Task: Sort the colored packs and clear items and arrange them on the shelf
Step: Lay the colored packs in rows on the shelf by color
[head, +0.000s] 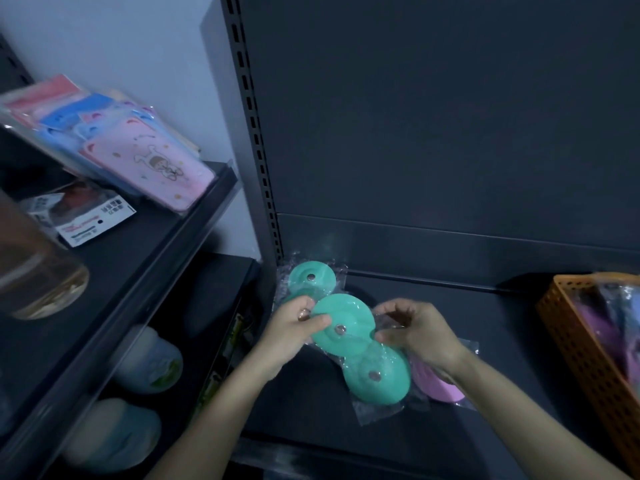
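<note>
A clear plastic pack with two teal discs is held over the dark shelf. My left hand pinches the upper disc's left rim. My right hand grips the pack's right edge. Another teal disc pack leans in the shelf's back left corner, partly behind my left hand. A pink pack lies on the shelf under my right wrist, mostly hidden.
An orange perforated basket with purple and blue packs stands at the shelf's right end. On the left unit lie pink and blue flat packs, a boxed item and white tubs lower down. A blurred clear jar is at the far left.
</note>
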A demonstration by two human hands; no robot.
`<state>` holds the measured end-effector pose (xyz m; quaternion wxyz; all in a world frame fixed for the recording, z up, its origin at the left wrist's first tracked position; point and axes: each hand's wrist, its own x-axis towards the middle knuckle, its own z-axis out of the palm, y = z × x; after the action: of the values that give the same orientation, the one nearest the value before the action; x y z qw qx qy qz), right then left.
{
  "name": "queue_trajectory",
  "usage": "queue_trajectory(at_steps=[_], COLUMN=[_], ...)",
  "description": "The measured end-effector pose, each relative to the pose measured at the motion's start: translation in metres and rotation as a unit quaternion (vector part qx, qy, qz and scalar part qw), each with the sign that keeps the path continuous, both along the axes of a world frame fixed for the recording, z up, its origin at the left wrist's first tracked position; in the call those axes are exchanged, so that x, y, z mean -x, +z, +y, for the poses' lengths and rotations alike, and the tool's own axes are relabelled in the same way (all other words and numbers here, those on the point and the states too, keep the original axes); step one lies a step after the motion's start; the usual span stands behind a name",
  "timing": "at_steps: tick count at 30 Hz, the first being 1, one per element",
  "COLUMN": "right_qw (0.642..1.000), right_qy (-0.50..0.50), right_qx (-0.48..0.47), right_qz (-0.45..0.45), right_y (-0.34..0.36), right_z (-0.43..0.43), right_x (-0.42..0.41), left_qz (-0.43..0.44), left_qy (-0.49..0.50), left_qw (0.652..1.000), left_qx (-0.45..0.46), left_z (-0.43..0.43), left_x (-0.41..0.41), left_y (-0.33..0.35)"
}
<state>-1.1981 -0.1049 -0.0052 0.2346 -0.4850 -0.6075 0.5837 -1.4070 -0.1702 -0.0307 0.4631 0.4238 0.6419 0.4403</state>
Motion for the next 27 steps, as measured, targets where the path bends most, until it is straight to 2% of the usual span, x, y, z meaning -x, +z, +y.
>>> queue_trajectory(at_steps=[5,7,11,16,19,23,27], right_qw=[0.977,0.975,0.973,0.972,0.983,0.983,0.978], right_qy=[0.074,0.075,0.087,0.092,0.055,-0.022,-0.09], right_qx=[-0.018,0.0,0.005,0.019,0.09,0.135,0.184], right_qz=[-0.198,-0.21,-0.214,-0.216,-0.152,-0.124,-0.037], right_y=[-0.005,-0.01,-0.013,-0.015,-0.012,-0.004,0.003], right_z=[0.002,0.002,-0.002,-0.009,-0.011,-0.006,0.003], right_x=[-0.008,-0.011,-0.011,-0.013,-0.02,-0.034,-0.042], left_qz=[-0.147,-0.2,-0.205,-0.094,0.033,0.21,0.238], left_qy=[0.085,0.126,0.168,0.169,0.171,0.181,0.184], left_qw=[0.985,0.972,0.964,0.98,0.984,0.959,0.952], left_qx=[0.012,0.007,0.015,0.047,0.047,0.053,0.054], left_z=[-0.021,-0.027,-0.03,-0.025,-0.022,-0.023,-0.022], left_x=[0.016,0.022,0.028,0.024,0.024,0.028,0.029], left_y=[-0.011,-0.014,-0.022,-0.034,-0.04,-0.042,-0.042])
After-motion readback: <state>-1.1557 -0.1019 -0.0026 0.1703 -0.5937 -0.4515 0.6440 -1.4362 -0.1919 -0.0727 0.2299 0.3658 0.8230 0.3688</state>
